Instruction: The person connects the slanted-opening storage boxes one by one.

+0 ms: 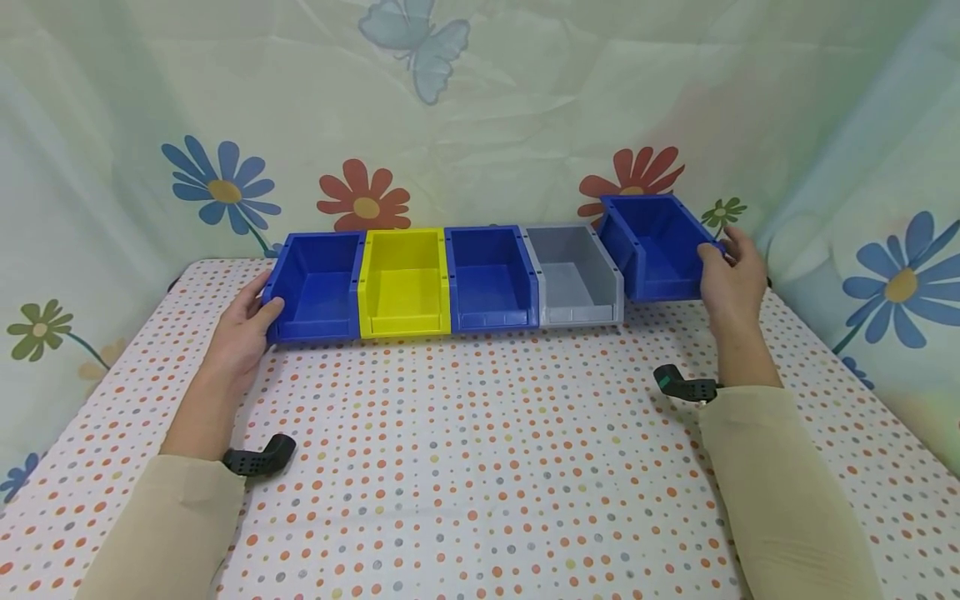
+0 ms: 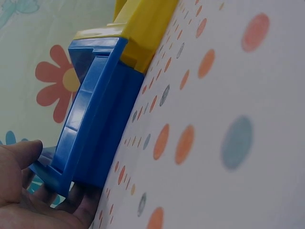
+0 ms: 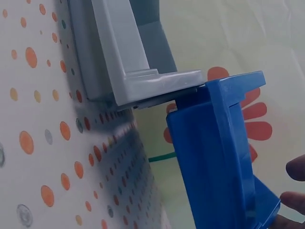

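Note:
My left hand [image 1: 243, 329] grips the outer side of the blue bin [image 1: 318, 279] at the left end of a row, thumb over its rim and fingers along its side. Beside it stand a yellow bin [image 1: 406, 283], another blue bin [image 1: 491, 279] and a grey bin [image 1: 573, 279], side by side. My right hand [image 1: 735, 275] holds a further blue bin [image 1: 663, 242] by its right wall. That bin is raised off the table and tilted, its left edge right at the grey bin's right wall [image 3: 157, 88]. All the bins look empty.
A white tablecloth [image 1: 450, 450] with coloured dots covers the table. Behind and at both sides hangs a pale curtain [image 1: 510, 125] printed with flowers and a butterfly. Black wrist cameras [image 1: 262, 456] sit on both wrists, below long beige sleeves [image 1: 780, 483].

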Action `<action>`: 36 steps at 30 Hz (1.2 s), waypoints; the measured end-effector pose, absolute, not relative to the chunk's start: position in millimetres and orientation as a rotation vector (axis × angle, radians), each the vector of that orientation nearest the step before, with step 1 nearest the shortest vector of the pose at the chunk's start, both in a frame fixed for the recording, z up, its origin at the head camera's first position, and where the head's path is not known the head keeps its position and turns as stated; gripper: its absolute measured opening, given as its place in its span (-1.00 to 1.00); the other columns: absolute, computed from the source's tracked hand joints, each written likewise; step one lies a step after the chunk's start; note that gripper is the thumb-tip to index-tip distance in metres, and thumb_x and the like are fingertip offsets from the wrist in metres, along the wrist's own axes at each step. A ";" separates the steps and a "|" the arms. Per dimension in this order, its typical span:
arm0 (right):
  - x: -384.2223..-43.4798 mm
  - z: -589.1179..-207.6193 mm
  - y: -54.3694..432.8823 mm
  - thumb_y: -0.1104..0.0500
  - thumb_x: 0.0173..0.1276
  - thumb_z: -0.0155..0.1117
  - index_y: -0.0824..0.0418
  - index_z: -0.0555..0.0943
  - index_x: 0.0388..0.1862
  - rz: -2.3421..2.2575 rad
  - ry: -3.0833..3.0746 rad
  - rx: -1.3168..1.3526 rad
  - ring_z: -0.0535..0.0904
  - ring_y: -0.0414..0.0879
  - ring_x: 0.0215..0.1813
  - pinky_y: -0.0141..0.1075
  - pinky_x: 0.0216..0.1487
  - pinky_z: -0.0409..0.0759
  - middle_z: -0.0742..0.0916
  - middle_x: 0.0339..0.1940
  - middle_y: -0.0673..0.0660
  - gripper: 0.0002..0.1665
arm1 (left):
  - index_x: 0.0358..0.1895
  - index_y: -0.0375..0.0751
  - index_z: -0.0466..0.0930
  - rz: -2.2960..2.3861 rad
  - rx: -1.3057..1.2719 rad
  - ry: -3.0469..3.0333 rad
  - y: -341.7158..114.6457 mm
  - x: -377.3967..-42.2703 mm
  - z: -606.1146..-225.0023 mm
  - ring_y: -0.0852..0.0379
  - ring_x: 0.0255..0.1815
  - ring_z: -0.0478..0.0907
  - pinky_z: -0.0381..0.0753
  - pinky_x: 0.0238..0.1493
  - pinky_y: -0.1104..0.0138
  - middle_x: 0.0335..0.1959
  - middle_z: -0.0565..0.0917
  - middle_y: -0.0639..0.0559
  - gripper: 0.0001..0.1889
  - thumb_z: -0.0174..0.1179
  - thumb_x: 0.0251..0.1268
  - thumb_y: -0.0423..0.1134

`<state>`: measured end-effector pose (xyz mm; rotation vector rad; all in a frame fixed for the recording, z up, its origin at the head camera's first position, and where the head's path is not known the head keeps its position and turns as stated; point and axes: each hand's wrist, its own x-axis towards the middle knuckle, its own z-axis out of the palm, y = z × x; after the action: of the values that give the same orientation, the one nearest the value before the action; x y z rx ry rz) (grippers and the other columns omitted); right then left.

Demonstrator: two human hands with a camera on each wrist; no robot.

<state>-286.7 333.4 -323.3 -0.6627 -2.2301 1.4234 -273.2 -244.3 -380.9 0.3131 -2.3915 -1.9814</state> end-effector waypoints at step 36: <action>-280.5 -331.4 305.8 0.10 0.59 0.05 -0.04 0.29 0.65 0.862 -2.582 0.238 0.38 0.37 0.51 0.36 0.45 0.37 0.29 0.70 0.07 -0.33 | 0.69 0.36 -0.11 -2.011 0.293 -2.386 -245.0 -274.4 -379.7 -0.04 0.75 -0.13 -0.05 0.72 0.04 0.75 -0.12 0.01 -0.37 -0.13 0.71 -0.02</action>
<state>-280.5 305.8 -331.4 0.2384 -2.5819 0.8617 -274.4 -245.0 -379.7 0.2927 -2.3856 -2.0112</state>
